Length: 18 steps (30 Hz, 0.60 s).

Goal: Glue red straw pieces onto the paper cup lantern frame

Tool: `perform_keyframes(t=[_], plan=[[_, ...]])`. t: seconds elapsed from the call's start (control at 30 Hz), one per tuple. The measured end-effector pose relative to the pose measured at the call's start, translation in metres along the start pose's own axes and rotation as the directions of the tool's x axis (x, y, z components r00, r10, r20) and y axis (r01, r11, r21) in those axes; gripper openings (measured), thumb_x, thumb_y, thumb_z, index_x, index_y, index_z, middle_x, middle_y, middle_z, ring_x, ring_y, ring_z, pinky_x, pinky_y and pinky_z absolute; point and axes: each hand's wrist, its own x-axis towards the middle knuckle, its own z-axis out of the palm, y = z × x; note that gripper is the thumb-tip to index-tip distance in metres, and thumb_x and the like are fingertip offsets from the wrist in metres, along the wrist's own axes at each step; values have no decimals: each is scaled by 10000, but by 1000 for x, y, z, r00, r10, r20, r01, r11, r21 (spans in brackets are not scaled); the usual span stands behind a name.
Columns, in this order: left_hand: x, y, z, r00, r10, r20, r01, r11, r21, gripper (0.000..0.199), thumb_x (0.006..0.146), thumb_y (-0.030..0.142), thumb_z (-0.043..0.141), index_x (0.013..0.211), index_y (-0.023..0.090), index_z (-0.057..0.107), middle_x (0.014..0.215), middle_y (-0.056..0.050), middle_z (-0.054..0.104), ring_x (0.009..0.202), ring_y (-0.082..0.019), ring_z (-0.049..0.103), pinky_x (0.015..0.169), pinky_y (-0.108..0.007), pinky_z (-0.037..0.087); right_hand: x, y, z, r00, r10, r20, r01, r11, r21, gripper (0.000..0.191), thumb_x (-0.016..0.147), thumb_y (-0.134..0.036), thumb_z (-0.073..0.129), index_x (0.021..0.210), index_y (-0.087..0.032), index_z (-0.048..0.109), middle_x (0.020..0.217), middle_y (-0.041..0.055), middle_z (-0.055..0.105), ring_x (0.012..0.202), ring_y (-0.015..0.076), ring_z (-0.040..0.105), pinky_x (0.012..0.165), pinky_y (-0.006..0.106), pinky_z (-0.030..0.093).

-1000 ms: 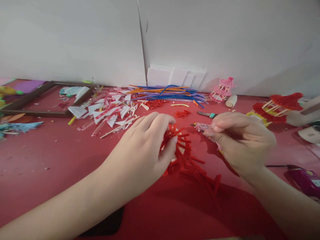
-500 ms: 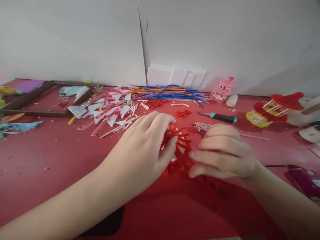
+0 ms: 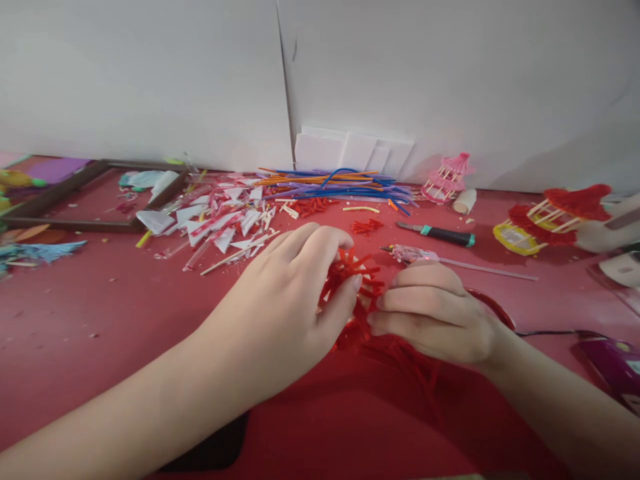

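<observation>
My left hand (image 3: 293,300) curls over a round craft piece covered in red pipe cleaner strips (image 3: 371,288), its thumb and fingers gripping the near left side. A pale base shows faintly between the strips. From the right, my right hand (image 3: 435,310) presses its bent fingertips together at the piece's right edge; whatever sits between them is hidden. Longer red strips (image 3: 405,360) lie beneath that hand. Just beyond it rests a glue gun (image 3: 407,253) with a clear glue stick trailing out behind.
A craft knife (image 3: 445,235) lies behind the glue gun. Blue and orange pipe cleaners (image 3: 335,183) and paper scraps (image 3: 225,227) cover the back. Small pavilion models, one pink (image 3: 447,179) and one red and yellow (image 3: 555,217), sit right. A brown frame (image 3: 75,225) lies far left.
My right hand has moved slightly left, in against the red piece, with its fingers drawn closer together. More of the glue gun shows behind it. My left hand keeps its hold.
</observation>
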Motion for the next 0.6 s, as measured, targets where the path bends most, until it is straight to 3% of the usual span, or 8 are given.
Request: perform_keyframes(t=[0.33, 0.6], plan=[[-2, -1, 2, 1000, 7, -9, -7, 1000, 9, 160, 1002, 182, 553, 1159, 152, 556, 1080, -99, 688, 1050, -282, 690, 924, -421, 552, -1, -1, 13, 995, 72, -75, -67, 996, 63, 163, 1002, -143, 681, 886, -224, 763, 937, 0, 716, 968, 147, 672, 931, 252, 598], [-1, 0, 2, 1000, 25, -17, -24, 999, 36, 154, 999, 168, 545, 1152, 151, 553, 1051, -85, 682, 1019, -262, 683, 909, -391, 543, 2, -2, 11, 996, 78, -41, -75, 995, 68, 227, 1027, -182, 627, 862, -240, 772, 926, 12, 713, 985, 165, 641, 939, 280, 574]])
